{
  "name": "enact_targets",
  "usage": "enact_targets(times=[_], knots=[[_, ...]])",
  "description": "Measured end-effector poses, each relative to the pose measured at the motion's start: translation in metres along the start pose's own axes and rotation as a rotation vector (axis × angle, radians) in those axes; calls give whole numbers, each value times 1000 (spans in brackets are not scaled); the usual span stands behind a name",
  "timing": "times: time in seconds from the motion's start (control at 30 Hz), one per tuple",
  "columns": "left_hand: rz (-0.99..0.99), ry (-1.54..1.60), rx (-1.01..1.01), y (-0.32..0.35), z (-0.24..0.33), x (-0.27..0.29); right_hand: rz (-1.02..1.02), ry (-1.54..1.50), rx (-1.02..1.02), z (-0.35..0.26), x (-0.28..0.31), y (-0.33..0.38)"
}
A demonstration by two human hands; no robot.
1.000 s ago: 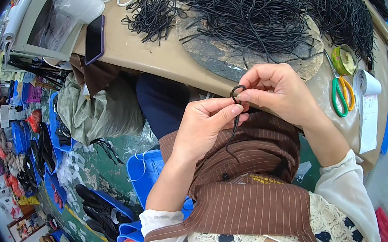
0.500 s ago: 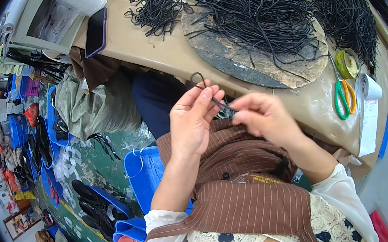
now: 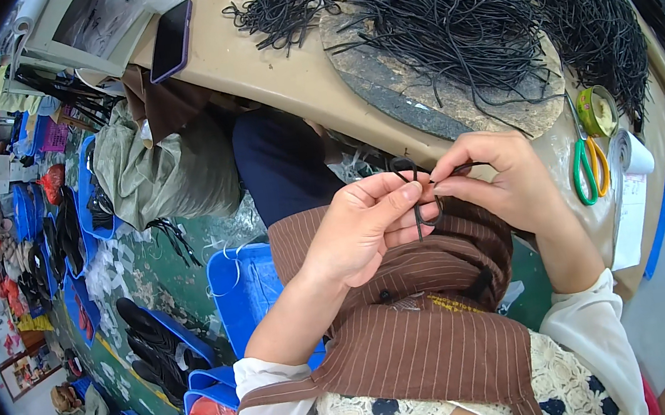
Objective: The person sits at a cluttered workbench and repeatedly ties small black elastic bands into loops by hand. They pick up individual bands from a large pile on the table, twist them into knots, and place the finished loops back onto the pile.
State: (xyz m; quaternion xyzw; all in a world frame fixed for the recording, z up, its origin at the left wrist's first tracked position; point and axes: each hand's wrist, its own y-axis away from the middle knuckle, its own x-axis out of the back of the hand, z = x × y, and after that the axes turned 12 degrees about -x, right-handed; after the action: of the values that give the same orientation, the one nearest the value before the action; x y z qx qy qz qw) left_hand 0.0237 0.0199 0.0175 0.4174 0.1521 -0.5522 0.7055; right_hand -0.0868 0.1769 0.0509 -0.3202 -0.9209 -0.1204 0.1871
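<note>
A thin black cord (image 3: 427,213), looped over itself, is held between my two hands above my lap. My left hand (image 3: 368,224) pinches the looped part between thumb and fingers, with one loop above the fingertips and another hanging below. On the right, thumb and index finger of my right hand (image 3: 488,178) pinch the cord close to the left fingertips, and a short end sticks out past them. Beyond the hands, a large pile of black cords (image 3: 442,17) lies on a worn round board (image 3: 411,100) on the table.
A smaller cord bundle (image 3: 281,4) and a phone (image 3: 171,42) lie on the table (image 3: 248,76). At right are another cord pile (image 3: 582,32), a round tin (image 3: 595,111), scissors (image 3: 584,172) and a paper roll (image 3: 634,151). A blue bin (image 3: 247,290) stands left of my lap.
Both hands have moved right and come together at the cord. The cord now shows loops above and below my left fingers. My right hand, blurred before, now pinches steadily.
</note>
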Motion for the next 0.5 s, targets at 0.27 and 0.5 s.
enact_targets(times=[0.27, 0.5], knots=[[-19, -101, -89, -3, -12, 4, 157, -38, 66, 15, -22, 5], [-80, -433, -206, -2, -11, 6, 99, 84, 209, 9, 11, 4]])
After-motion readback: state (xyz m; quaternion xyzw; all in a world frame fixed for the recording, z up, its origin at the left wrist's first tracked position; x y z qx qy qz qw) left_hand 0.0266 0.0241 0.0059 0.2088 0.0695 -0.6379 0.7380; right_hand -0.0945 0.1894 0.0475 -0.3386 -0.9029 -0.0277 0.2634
